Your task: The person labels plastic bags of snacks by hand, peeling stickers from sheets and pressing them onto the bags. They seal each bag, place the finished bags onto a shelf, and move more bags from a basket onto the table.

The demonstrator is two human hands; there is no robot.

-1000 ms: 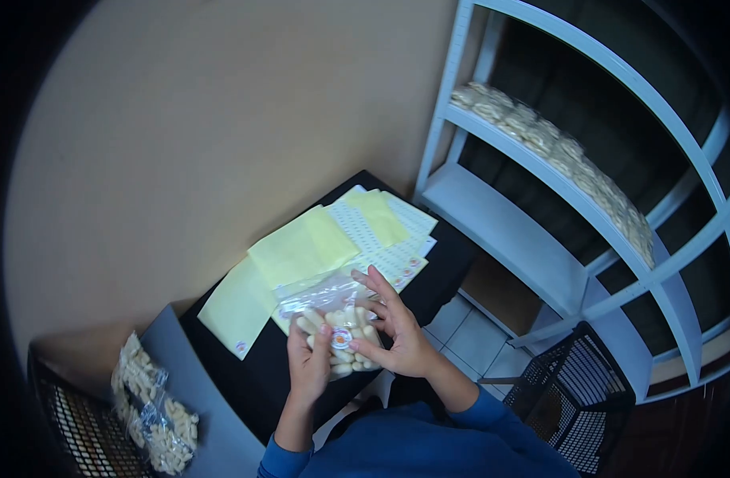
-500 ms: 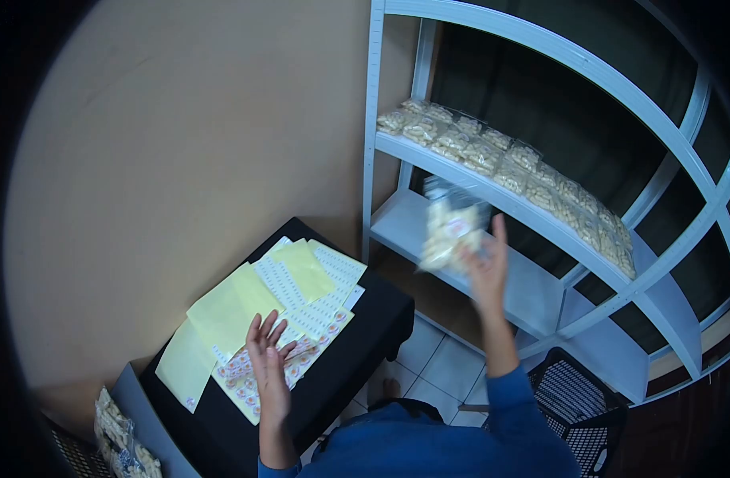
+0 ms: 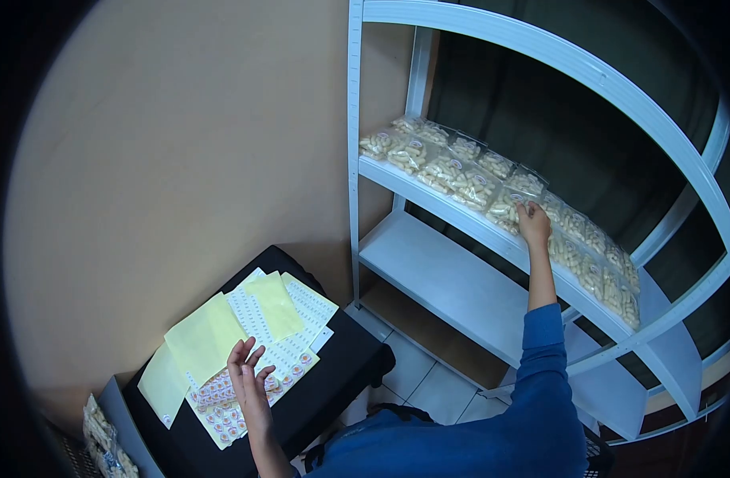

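Clear bags of pale, stick-like pieces [image 3: 408, 154] lie in rows along the white shelf [image 3: 429, 188]. My right hand [image 3: 534, 221] reaches to the middle of the rows, its fingers pinched at the top of one bag [image 3: 505, 209]. My left hand [image 3: 249, 382] hovers over the sticker sheets [image 3: 225, 418] on the black-covered table [image 3: 333, 370], palm up, fingers apart and holding nothing. Yellow sheets [image 3: 206, 334] and white printed sheets [image 3: 308, 296] overlap beside it.
Lower white shelf boards [image 3: 445, 283] stand below the bags. A grey panel [image 3: 134, 422] and more bags [image 3: 106, 442] are at the lower left. A black basket [image 3: 596, 454] shows partly at the lower right. Tiled floor [image 3: 429, 386] lies between table and rack.
My right hand has carried a bag from in front of the rack up to the filled shelf. My left hand stays over the sheets. The view has shifted, with the table lower in it.
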